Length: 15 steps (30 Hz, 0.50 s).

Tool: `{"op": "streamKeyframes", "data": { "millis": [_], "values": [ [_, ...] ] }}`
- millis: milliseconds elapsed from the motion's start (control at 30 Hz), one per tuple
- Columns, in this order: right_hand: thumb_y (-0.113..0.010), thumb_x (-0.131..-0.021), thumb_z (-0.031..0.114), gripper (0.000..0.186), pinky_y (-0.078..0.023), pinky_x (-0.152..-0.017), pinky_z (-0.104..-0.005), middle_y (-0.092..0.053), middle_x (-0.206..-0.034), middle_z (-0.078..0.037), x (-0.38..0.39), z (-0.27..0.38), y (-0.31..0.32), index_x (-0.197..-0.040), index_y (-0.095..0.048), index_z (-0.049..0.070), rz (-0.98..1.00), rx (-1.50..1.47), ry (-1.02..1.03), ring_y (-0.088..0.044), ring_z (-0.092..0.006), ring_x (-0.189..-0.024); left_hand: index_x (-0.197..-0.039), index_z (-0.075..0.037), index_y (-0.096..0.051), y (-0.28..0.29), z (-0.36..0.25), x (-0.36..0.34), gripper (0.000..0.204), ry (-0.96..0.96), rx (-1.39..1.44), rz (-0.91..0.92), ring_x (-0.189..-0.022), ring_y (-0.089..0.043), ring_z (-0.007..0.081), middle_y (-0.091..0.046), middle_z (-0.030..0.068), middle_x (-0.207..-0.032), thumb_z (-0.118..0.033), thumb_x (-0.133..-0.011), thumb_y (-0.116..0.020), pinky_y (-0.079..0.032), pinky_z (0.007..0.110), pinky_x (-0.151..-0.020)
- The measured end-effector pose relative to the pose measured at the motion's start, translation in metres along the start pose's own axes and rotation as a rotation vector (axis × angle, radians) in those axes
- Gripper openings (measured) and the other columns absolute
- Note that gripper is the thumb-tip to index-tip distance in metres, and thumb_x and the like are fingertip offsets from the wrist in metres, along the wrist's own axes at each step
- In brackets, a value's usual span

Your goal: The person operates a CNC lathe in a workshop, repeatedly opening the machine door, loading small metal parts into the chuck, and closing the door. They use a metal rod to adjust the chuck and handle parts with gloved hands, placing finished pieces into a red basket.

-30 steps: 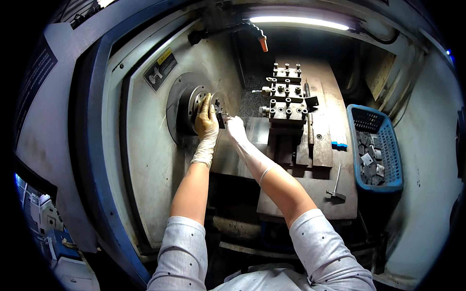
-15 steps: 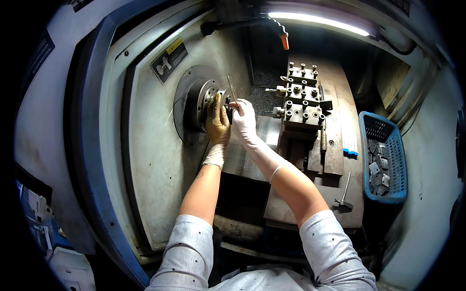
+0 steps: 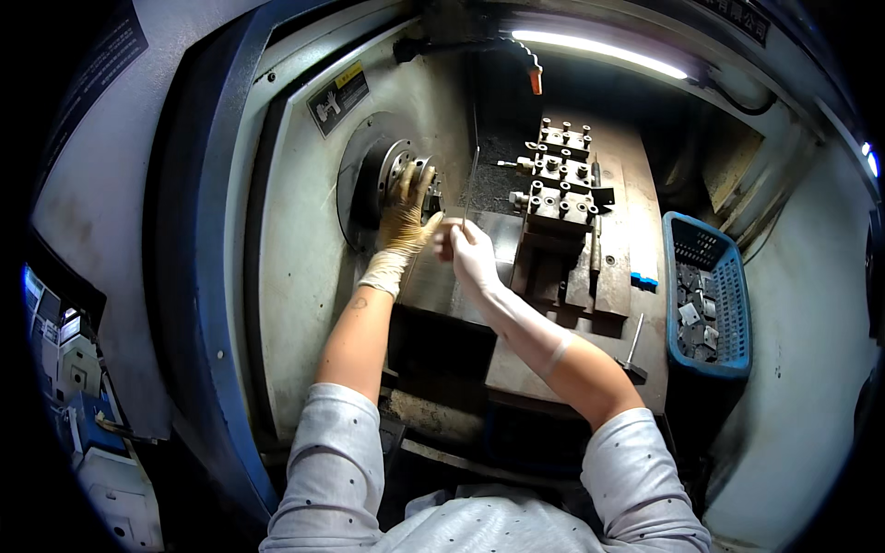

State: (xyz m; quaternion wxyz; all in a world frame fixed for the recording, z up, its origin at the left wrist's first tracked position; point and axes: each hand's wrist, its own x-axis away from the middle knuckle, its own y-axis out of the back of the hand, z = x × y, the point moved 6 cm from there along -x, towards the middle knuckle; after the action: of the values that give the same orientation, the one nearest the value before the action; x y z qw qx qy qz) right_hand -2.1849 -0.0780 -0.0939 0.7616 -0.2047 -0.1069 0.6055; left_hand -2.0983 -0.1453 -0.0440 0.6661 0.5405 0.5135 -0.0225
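Observation:
My left hand, in an oil-stained glove, rests at the round steel chuck on the machine's spindle, fingers spread over its front part and thumb apart. Right of it and a little lower, my right hand, in a white glove, pinches a thin metal rod that stands nearly upright, clear of the chuck. The chuck's centre is partly hidden by my left fingers.
Tool blocks with bolts stand on the slide at the right, near an orange coolant nozzle. A T-handled tool lies on the slide's front. A blue basket holds metal plates. The machine's door frame borders the left.
My left fingers have spread on the chuck. My right hand, at the chuck half a second ago, has moved down and right from it, holding the thin rod.

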Motion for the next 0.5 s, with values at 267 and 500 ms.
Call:
{"op": "streamKeyframes", "data": {
  "millis": [267, 500],
  "values": [
    [-0.04, -0.087, 0.011, 0.021, -0.045, -0.07, -0.0207, -0.055, -0.083, -0.004, 0.189, 0.061, 0.058, -0.102, -0.051, 0.003, 0.245, -0.006, -0.295, -0.054, -0.0094, -0.074, -0.096, -0.013, -0.055, 0.009, -0.013, -0.04, 0.055, -0.167, -0.538, 0.385, -0.123, -0.018, 0.0266, -0.027, 0.009, -0.13, -0.034, -0.049, -0.075, -0.014, 0.04, -0.102],
    [-0.036, -0.086, 0.005, 0.023, -0.047, -0.071, -0.0255, -0.056, -0.084, -0.009, 0.281, 0.075, 0.14, -0.103, -0.049, -0.003, -0.038, -0.002, -0.286, -0.055, -0.014, -0.075, -0.09, -0.011, -0.062, 0.003, -0.026, -0.058, 0.047, -0.358, -0.741, 0.7, -0.125, -0.016, 0.0254, -0.028, 0.0051, -0.131, -0.036, -0.051, -0.073, -0.012, 0.039, -0.103]
  ]
}}
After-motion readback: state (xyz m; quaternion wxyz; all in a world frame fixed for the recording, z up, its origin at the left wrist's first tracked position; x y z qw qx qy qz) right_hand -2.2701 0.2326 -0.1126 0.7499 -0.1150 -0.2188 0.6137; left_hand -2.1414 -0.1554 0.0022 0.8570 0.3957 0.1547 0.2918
